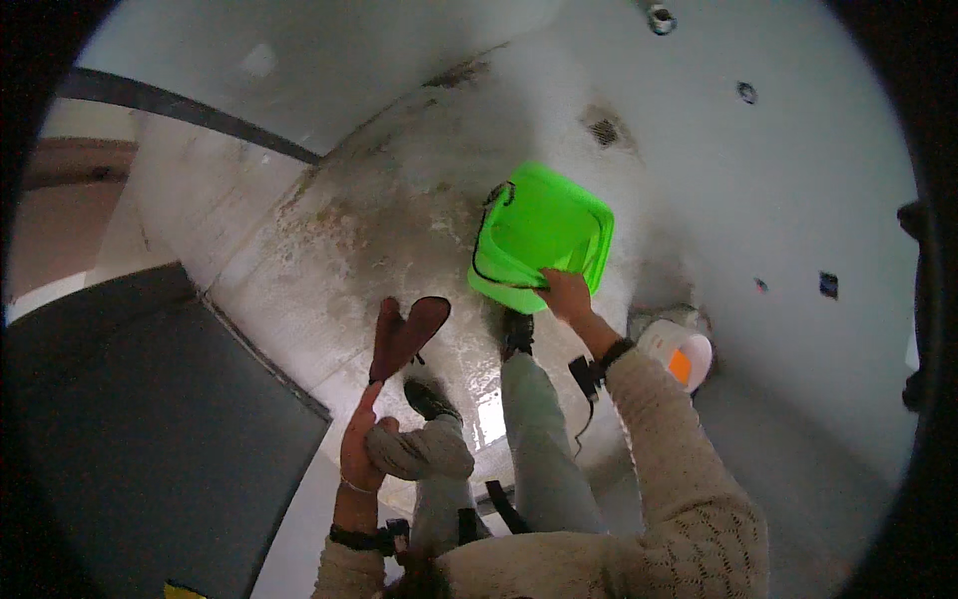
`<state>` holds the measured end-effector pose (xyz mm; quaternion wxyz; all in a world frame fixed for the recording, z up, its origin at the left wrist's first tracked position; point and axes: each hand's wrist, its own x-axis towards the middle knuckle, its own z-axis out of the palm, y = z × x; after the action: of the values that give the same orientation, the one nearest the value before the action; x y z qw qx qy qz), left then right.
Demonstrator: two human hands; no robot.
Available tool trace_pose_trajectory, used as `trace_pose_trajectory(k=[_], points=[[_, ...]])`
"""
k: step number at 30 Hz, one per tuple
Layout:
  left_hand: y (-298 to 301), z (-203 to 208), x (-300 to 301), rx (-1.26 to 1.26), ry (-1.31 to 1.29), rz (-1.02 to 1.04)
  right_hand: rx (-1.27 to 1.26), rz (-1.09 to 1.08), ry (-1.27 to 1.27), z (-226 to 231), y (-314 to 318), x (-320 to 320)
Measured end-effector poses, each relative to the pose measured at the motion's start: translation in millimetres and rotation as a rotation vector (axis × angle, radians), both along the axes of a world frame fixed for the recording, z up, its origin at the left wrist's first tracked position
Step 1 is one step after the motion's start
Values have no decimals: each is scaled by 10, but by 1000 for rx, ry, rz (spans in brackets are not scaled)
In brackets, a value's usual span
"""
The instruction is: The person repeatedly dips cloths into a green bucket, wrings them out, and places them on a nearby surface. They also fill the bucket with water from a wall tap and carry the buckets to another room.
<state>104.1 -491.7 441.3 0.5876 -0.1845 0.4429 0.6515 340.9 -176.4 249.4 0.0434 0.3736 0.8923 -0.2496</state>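
Observation:
A bright green square bucket (544, 215) with a dark handle is tilted over the floor ahead of me, its open top facing up. My right hand (569, 298) is closed on its near rim by the handle. I cannot see anything inside the bucket. My left hand (357, 444) is closed round a bunched grey cloth (424, 451), lower and to the left. A dark red mitt-shaped piece (407, 334) sticks out beyond its fingers, apparently held too; the grip on it is partly hidden.
A white bucket (700, 351) with an orange patch stands by the right wall. The floor (349, 260) is stained, with a drain (603, 131) further off. A dark grey panel (150, 419) fills the lower left, and a pipe stub (661, 18) juts from the wall.

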Motion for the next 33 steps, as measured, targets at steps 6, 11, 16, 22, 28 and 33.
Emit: trace_pose_trajectory(k=[6,11,16,22,28,33], points=[[-67,-1,93,-285,94,76,245,285,-152,-736,905,-1360],[-75,-2,237,-318,126,188,519,346,-50,-1246,1388,-2077],[-85,-14,244,-419,294,234,450,344,-1,-1192,1115,-2277],[-654,75,232,-330,469,-129,-341,830,201,-42,-364,-2235],[-1274,471,354,-295,401,136,-923,927,303,1964,-1909,-3062],[-1765,905,339,-236,526,103,-1265,1180,539,3787,-3306,-3735]])
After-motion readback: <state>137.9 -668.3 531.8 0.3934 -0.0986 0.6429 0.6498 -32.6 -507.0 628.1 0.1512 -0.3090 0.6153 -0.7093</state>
